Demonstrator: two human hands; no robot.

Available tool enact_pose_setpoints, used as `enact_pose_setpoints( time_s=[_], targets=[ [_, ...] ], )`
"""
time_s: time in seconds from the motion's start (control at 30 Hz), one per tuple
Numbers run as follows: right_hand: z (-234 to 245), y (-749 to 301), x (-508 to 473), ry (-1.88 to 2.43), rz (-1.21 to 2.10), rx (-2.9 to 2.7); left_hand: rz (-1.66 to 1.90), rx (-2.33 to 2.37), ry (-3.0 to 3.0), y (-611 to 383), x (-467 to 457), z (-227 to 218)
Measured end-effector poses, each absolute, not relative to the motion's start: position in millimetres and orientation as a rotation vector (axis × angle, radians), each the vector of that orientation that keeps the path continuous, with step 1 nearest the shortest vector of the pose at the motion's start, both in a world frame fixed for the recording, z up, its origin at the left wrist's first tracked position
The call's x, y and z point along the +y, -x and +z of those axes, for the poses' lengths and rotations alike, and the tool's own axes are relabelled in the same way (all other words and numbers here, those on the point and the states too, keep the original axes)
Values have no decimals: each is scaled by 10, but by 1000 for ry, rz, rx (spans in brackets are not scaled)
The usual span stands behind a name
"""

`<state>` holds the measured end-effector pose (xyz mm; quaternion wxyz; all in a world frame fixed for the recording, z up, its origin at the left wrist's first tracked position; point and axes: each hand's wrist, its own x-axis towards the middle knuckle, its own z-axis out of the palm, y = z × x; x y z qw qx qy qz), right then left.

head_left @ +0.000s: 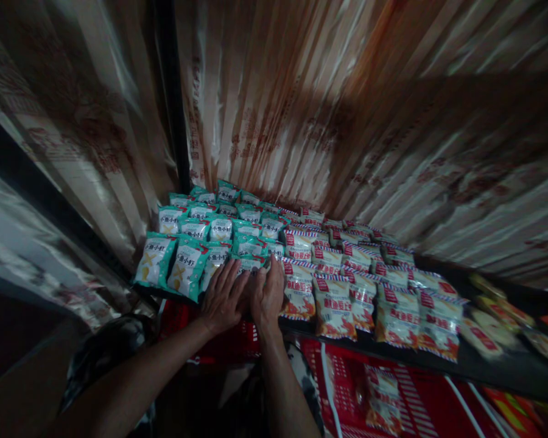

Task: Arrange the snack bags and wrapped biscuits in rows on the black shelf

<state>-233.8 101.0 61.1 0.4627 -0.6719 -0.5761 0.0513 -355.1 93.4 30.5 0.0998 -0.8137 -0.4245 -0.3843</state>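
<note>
Though dim, black shelf with packets.

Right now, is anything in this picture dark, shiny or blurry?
Head view, overall: dim; head view, behind: dark shadow on the wrinkled sheeting, pale glare along its folds; head view, right: far-right packets blurred; head view, centre-left: teal packets bear readable large lettering.

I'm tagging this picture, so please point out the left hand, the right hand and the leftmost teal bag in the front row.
Left hand (221, 299): head view, back of the hand.
Right hand (267, 297): head view, back of the hand.
Leftmost teal bag (154, 261): head view, middle of its printed front.
</note>
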Motion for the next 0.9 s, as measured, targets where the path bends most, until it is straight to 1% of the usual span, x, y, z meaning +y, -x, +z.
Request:
enact_pose_setpoints(
  time_s=[0.23,0.53,0.9],
  targets=[
    [569,2384,995,1701,45,-1410,-1132,-1256,2418,3551,932,314],
    [563,2310,1043,1687,176,-1389,-1136,-1240,2406,3541,931,329],
    [544,2293,1103,1699,186,-1361,-1083,-1252,2392,3535,923,342]
  ],
)
